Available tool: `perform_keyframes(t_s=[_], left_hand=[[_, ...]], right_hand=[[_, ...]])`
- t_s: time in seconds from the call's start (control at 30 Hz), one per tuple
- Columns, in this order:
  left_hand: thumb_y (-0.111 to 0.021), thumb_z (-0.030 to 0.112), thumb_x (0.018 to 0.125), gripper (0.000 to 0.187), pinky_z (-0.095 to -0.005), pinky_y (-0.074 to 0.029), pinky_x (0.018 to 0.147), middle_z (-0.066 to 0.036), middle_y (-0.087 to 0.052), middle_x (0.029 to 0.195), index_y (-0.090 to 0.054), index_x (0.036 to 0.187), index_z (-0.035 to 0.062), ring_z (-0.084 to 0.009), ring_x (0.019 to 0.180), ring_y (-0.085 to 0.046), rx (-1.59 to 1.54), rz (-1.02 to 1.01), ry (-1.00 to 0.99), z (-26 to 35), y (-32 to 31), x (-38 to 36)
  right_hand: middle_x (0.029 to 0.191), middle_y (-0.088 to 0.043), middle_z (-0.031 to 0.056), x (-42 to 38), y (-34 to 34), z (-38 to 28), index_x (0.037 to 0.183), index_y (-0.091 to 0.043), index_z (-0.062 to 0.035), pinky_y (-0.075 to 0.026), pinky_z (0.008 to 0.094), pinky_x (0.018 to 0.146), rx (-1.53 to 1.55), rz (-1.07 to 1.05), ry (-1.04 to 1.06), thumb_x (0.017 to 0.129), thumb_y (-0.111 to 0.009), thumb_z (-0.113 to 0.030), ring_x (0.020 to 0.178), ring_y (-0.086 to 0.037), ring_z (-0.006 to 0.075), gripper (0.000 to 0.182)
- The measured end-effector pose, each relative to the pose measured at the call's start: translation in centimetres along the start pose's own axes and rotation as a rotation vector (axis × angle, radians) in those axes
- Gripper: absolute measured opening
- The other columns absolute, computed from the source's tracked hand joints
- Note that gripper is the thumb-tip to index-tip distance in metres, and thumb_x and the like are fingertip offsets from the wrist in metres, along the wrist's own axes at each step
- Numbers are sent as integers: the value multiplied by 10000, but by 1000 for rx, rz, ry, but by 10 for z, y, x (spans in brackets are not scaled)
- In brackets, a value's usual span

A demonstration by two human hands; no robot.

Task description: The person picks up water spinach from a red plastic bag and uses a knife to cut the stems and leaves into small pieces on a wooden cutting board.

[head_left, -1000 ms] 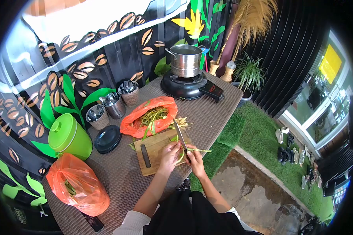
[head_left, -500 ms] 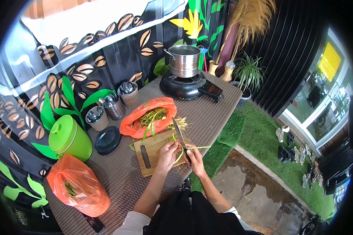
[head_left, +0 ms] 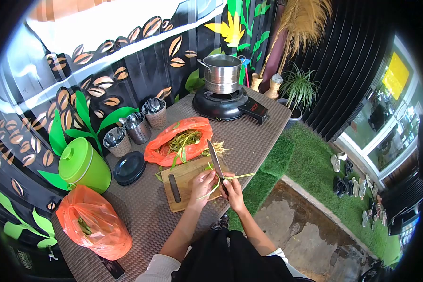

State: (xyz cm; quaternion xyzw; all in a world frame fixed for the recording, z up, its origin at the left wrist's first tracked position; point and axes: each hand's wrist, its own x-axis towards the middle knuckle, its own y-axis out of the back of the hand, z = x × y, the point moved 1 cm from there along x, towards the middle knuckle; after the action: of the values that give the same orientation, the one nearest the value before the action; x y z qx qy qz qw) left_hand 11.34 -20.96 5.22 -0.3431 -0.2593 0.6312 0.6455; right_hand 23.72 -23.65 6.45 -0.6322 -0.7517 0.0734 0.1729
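Note:
My right hand [head_left: 233, 191] is closed around the handle of a kitchen knife [head_left: 214, 154], its blade pointing up and away from me. A thin green stem [head_left: 243, 176] runs across the knife near that hand and sticks out to the right. My left hand [head_left: 203, 185] pinches the other part of the stem, and a pale green strip curls below its fingers. Both hands are above a wooden cutting board [head_left: 189, 173] with a handle slot. Just beyond the board, an orange plastic bag [head_left: 156, 154] lies open with green stems [head_left: 183, 140] inside; trimmed ends [head_left: 219, 149] lie beside it.
A steel pot [head_left: 222, 77] stands on a black portable stove [head_left: 219, 103] at the back. Cutlery holders [head_left: 137, 129], black plates [head_left: 129, 168], a green lidded bucket [head_left: 84, 167], a tied orange bag [head_left: 95, 223] and a phone [head_left: 112, 269] are on the left. The table edge [head_left: 263, 164] is on the right.
The pale strip at my left hand now hangs further down and to the left. The stem's free end has shifted slightly right; both hands keep their hold.

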Motion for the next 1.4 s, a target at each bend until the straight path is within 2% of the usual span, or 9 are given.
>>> perform_keyframes(t_s=[0.1,0.17,0.37,0.47,0.67,0.87,1.0,1.13,1.4], left_hand=[[-632,86,858,177,-238,-502,721,-58,-629,885,-606,1002,-15,-122,773,-597,-42,-7,29,8,0,2],[-640,80,850,200,-246,-510,734,-77,-636,912,-604,1018,-23,-132,789,-607,41,6,8,10,5,5],[-644,62,841,191,-249,-514,772,-97,-644,949,-607,1006,-27,-152,834,-625,53,-13,-13,9,12,5],[-643,54,840,174,-246,-511,751,-88,-644,929,-615,994,-22,-145,810,-619,56,1,-17,11,8,3],[-637,30,838,153,-237,-497,712,-65,-645,883,-624,985,-10,-129,769,-599,32,9,-65,2,4,2],[-619,36,854,94,-226,-499,732,-76,-642,910,-608,940,-1,-122,796,-601,57,17,-79,1,0,0],[-639,30,837,124,-237,-497,725,-64,-645,892,-631,954,-10,-130,781,-603,18,42,-87,1,-4,-1],[-609,36,861,85,-228,-496,761,-79,-642,928,-613,935,-5,-121,832,-598,67,23,-50,4,-1,0],[-601,33,866,107,-249,-505,755,-94,-649,933,-622,955,-21,-147,832,-616,141,-44,-25,5,5,3]], right_hand=[[627,-398,-45,1,1,1,1157,-488,-44,-287,189,443,-6,9,16,961,-456,-130,503,-358,38,217],[619,-397,-45,2,2,1,1150,-492,-40,-284,189,441,-12,14,17,961,-455,-128,497,-356,38,212],[574,-382,-47,1,-1,-5,1186,-468,-34,-267,188,438,-64,-21,-9,973,-436,-164,487,-347,36,252],[576,-383,-48,2,-1,-3,1203,-459,-41,-265,189,438,-85,-42,-13,976,-430,-178,488,-343,37,267],[630,-416,-39,3,-7,-4,1168,-467,-38,-270,187,444,-12,-10,1,970,-441,-160,503,-347,34,235],[699,-439,-29,4,-7,-3,1140,-468,-27,-279,188,450,-8,15,45,957,-449,-107,524,-352,33,201],[658,-423,-34,5,-7,-2,1132,-474,-31,-273,189,456,-31,24,61,957,-452,-112,520,-346,34,194],[606,-406,-42,8,-2,2,1124,-477,-41,-267,189,460,-90,7,49,958,-458,-126,506,-342,32,187],[591,-395,-42,10,-2,3,1093,-477,-48,-259,194,455,-62,34,28,951,-469,-105,501,-345,28,153]])
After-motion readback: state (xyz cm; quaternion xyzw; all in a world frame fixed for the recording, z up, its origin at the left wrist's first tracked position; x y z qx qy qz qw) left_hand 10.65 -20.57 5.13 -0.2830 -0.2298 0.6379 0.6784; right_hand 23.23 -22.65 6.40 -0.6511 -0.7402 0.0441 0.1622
